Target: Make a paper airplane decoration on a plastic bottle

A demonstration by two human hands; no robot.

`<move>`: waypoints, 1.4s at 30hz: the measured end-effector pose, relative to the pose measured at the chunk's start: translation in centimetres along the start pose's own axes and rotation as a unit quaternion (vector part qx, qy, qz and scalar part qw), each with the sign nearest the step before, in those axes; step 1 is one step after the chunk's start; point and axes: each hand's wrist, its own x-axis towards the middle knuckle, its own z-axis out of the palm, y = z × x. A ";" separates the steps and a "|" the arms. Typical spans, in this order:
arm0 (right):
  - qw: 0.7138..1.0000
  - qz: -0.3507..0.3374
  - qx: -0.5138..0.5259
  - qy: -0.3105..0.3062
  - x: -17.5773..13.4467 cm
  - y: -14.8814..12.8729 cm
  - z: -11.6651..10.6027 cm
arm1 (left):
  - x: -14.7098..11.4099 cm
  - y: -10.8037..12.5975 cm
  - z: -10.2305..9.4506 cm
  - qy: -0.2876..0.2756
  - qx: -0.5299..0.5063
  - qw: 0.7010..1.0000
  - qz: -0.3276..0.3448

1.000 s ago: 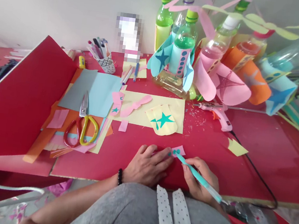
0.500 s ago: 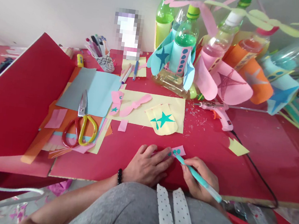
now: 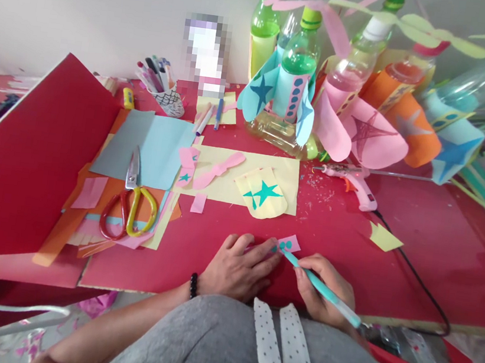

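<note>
My left hand [image 3: 238, 267] lies with fingers extended over a small pink paper strip [image 3: 293, 242], pressing it on the red table. Only the strip's right end shows, carrying teal dots; the rest is under my fingers. In my right hand [image 3: 327, 288] a teal felt-tip pen [image 3: 316, 283] is pinched, its tip at the dots beside my left fingertips. Beyond my hands, cream paper pieces with a green star [image 3: 267, 193] and a pink propeller-shaped cutout [image 3: 219, 171] rest on a pale yellow sheet [image 3: 252, 159].
Scissors [image 3: 131, 208] lie on coloured paper scraps at left, beside a raised red board [image 3: 35, 160]. A pen cup [image 3: 168, 100] stands at the back. Decorated bottles [image 3: 300, 64] crowd the back right. A pink glue gun [image 3: 354, 181] trails a black cord [image 3: 421, 282] to the table edge.
The view has shifted very slightly. Both hands, the strip and the pen stay practically where they were.
</note>
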 end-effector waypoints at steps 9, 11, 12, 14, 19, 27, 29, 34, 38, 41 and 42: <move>1.000 0.004 0.018 0.000 0.1 -0.1 0.3 | 0.0 0.0 -0.1 -0.004 0.000 1.000 -0.002; 1.000 0.008 0.012 0.012 0.0 -0.2 0.3 | -0.1 0.0 0.0 -0.001 0.000 1.000 -0.002; 1.000 0.011 0.006 0.018 -0.1 -0.2 0.3 | -0.1 0.0 0.0 -0.001 0.000 1.000 -0.002; 0.999 0.017 -0.006 0.033 -0.2 -0.3 0.2 | -0.1 0.1 0.0 -0.002 0.001 1.000 -0.002; 0.997 0.027 -0.013 0.069 -0.1 -0.5 -0.2 | -0.1 0.1 -0.1 -0.009 0.001 1.000 -0.006; 0.997 0.023 0.000 0.071 -0.2 -0.4 -0.1 | 0.0 0.0 -0.1 -0.009 -0.003 1.000 -0.002; 0.997 0.021 0.002 0.070 -0.1 -0.4 -0.1 | 0.0 0.0 -0.1 -0.011 -0.009 1.000 -0.004; 0.997 0.018 -0.006 0.078 0.0 -0.3 -0.2 | 0.0 -0.1 -0.3 0.002 -0.058 0.998 -0.020; 0.997 0.018 0.002 0.080 -0.4 0.1 0.0 | 0.0 -0.4 -0.8 0.061 -0.141 0.986 -0.065; 0.996 0.000 -0.011 0.089 -0.6 0.5 0.3 | 0.1 -0.6 -1.1 0.093 -0.169 0.972 -0.130; 0.996 -0.003 -0.016 0.089 -0.7 0.6 0.4 | 0.1 -0.6 -1.1 0.094 -0.167 0.971 -0.146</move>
